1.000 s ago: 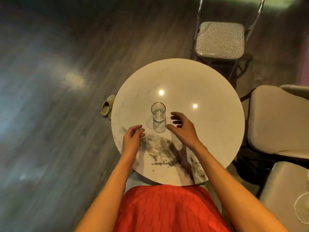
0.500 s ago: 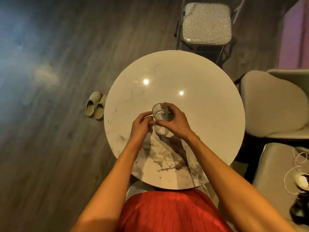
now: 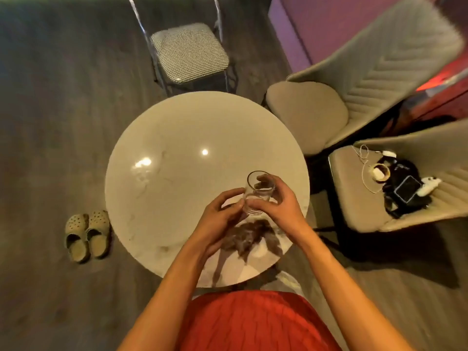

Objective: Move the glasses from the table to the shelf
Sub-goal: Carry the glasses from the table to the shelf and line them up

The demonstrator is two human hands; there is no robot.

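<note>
Clear cylindrical glass [image 3: 258,193] gripped by left hand [image 3: 222,214] and right hand [image 3: 281,203] above round, glossy marble table [image 3: 177,153].

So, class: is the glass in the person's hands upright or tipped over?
Roughly upright, slightly tilted: the glass has its open rim on top and base below, gripped between the left hand and right hand.

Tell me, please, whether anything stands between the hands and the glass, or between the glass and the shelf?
Nothing separates them: the left hand and right hand both grip the glass above the table. No shelf is in view, so that path cannot be judged.
</note>
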